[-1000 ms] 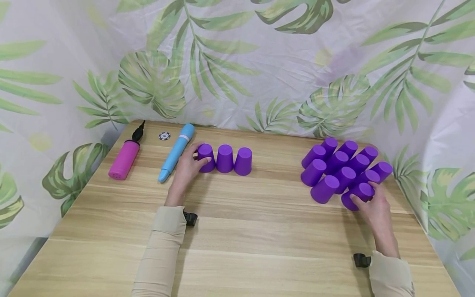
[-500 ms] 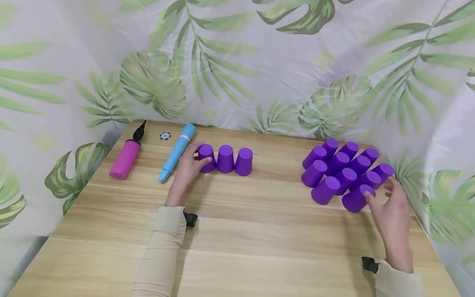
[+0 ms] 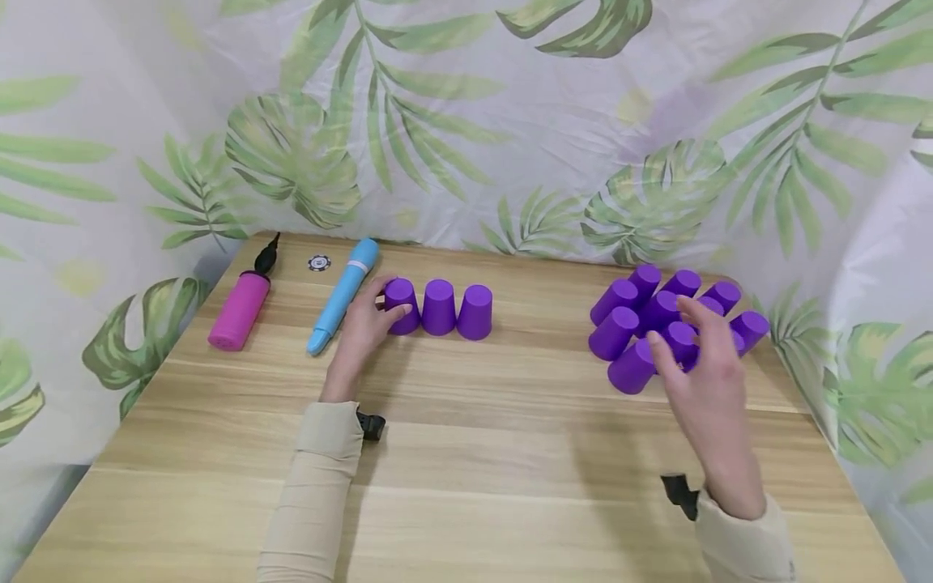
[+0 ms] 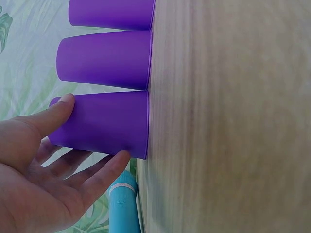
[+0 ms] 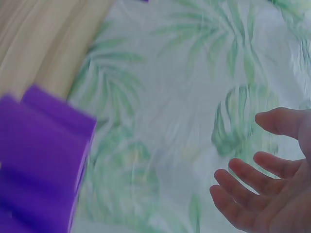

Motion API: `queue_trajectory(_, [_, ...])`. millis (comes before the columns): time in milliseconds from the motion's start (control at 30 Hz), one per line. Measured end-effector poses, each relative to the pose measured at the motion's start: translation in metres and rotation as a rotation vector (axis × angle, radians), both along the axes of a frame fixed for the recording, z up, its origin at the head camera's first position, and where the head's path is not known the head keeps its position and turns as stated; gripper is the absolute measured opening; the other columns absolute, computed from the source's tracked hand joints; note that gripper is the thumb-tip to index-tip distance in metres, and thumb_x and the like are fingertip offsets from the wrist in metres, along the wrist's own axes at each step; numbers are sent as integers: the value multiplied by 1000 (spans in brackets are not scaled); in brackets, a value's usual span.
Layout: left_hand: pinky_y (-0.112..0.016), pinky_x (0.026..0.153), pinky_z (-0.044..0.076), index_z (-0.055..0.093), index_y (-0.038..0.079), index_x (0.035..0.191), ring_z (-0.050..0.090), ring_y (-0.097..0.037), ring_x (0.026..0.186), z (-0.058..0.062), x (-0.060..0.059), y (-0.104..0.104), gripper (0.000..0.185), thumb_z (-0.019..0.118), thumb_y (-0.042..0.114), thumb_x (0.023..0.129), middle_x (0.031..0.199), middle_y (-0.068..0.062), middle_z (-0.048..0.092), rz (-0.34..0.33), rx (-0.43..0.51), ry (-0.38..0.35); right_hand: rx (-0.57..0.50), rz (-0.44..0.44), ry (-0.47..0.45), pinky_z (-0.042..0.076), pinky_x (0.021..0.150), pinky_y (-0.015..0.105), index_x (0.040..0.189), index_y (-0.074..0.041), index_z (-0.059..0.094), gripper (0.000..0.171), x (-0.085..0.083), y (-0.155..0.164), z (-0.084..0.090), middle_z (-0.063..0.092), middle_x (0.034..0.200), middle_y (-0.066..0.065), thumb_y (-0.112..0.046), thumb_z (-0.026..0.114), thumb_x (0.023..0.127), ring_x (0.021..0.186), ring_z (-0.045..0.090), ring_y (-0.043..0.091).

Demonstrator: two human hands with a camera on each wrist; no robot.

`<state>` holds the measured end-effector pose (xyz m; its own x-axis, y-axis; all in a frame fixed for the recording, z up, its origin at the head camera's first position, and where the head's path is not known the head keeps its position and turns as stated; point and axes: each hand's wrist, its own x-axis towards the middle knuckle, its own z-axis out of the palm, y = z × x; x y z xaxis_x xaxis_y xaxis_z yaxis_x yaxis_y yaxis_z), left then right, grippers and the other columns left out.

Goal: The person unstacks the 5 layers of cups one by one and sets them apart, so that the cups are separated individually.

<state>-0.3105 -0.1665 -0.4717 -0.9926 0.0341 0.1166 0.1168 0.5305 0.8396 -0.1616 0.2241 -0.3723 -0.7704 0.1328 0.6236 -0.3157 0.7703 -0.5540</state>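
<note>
Three purple cups stand upside down in a row left of the table's middle. My left hand [image 3: 367, 320] holds the leftmost cup [image 3: 400, 294], its thumb on one side and fingers on the other, as the left wrist view shows on the cup [image 4: 104, 121]. To the right, several more upside-down purple cups [image 3: 614, 334] stand in a close group. Over the near part of that group hovers my right hand [image 3: 707, 389], fingers apart and holding nothing. It hides some cups behind it. The right wrist view has this hand [image 5: 282, 199] free of the blurred purple cups [image 5: 43, 165].
A light blue pump [image 3: 341, 300] lies just left of my left hand. Farther left is a pink pump [image 3: 240, 312] with a black nozzle. A poker chip [image 3: 318, 263] lies between them at the back. Leaf-patterned cloth [image 3: 539, 146] hangs behind the wooden table [image 3: 481, 453].
My right hand has let go of the nearest right-hand cup, drawn back to its right, then swung left over the group. My left hand keeps its hold on the leftmost cup.
</note>
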Motion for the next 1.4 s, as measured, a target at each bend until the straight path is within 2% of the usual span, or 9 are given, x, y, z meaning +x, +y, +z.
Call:
queue_trajectory(200, [-48, 104, 45, 43, -1, 141, 48, -36, 125, 1, 0, -2, 57, 68, 11, 90, 135, -24, 51, -5, 4, 1, 55, 182, -96, 48, 92, 47, 130, 0, 53, 50, -33, -40, -12, 58, 122, 18, -6, 72, 85, 110, 55, 33])
queue_trajectory(367, [-47, 103, 45, 45, 0, 140, 48, -35, 125, 1, 0, -3, 56, 69, 11, 90, 134, -23, 52, 1, 2, 12, 3, 322, -256, 50, 90, 47, 134, -2, 50, 51, -70, -67, -27, 57, 127, 18, -10, 70, 87, 111, 56, 34])
queue_trajectory(467, [-46, 103, 45, 45, 1, 139, 49, -34, 125, 2, 1, -3, 56, 69, 11, 89, 134, -23, 52, -1, 2, 6, -54, 379, -356, 49, 93, 47, 136, -2, 48, 53, -90, -82, -34, 55, 131, 18, -11, 69, 88, 115, 54, 34])
queue_trajectory(600, [-47, 104, 45, 45, 1, 140, 48, -35, 125, 2, 1, -2, 57, 69, 10, 89, 134, -23, 52, 1, 5, 1, -78, 402, -440, 46, 98, 49, 138, -2, 44, 56, -115, -103, -40, 51, 135, 17, -14, 68, 89, 120, 52, 34])
queue_trajectory(900, [-46, 104, 45, 45, 2, 140, 48, -34, 126, 1, 0, -2, 57, 69, 12, 89, 135, -21, 51, 6, 6, -1, -60, 390, -510, 43, 103, 48, 147, -5, 33, 77, -160, -136, -53, 44, 143, 19, -20, 75, 84, 127, 45, 37])
queue_trajectory(1100, [-46, 103, 45, 45, 0, 140, 48, -34, 126, 3, 1, -1, 57, 69, 10, 89, 135, -22, 51, -7, 6, 9, -59, 376, -545, 44, 102, 45, 144, -2, 37, 77, -173, -147, -69, 46, 140, 21, -21, 78, 82, 125, 47, 39])
queue_trajectory(1400, [-46, 104, 44, 45, 1, 140, 49, -35, 125, 3, 2, -4, 57, 69, 11, 89, 135, -22, 52, 11, 2, 1, -79, 421, -569, 48, 98, 44, 139, -1, 44, 70, -168, -152, -80, 53, 134, 19, -22, 78, 81, 120, 52, 36])
